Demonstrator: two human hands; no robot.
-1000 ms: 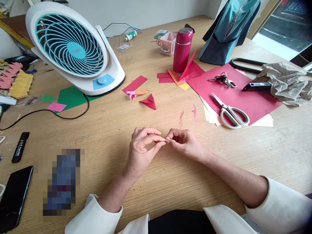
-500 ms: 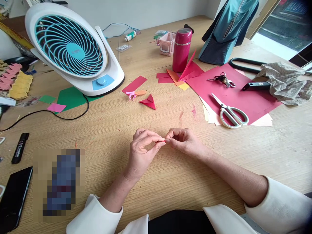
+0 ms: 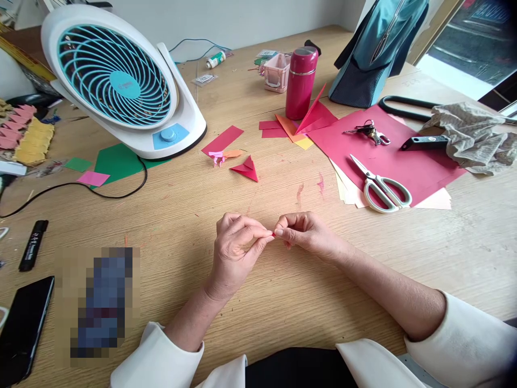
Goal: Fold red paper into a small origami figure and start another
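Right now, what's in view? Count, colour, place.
table: 1, wood-brown, below
fan: 1, white-blue, back left
card: 1, green, partly under fan
tube: 1, white-green, right of fan
flask: 1, magenta, back centre
basket: 1, pink, beside flask
bag: 1, teal, back right
large sheet: 1, crimson, right
keys: 1 bunch, metallic, on sheet
scissors: 1, white-handled, on sheet's edge
slim object: 1, black, on sheet
crumpled material: 1, grey, far right
triangular paper: 1, red, centre
paper pieces: several, mixed, centre and left
marker: 1, black, left
phone: 1, black, near left
pixelated object: 1, bluish, beside phone
pinched piece: 1, red, centre
left hand, right hand: 1 each, bare, centre
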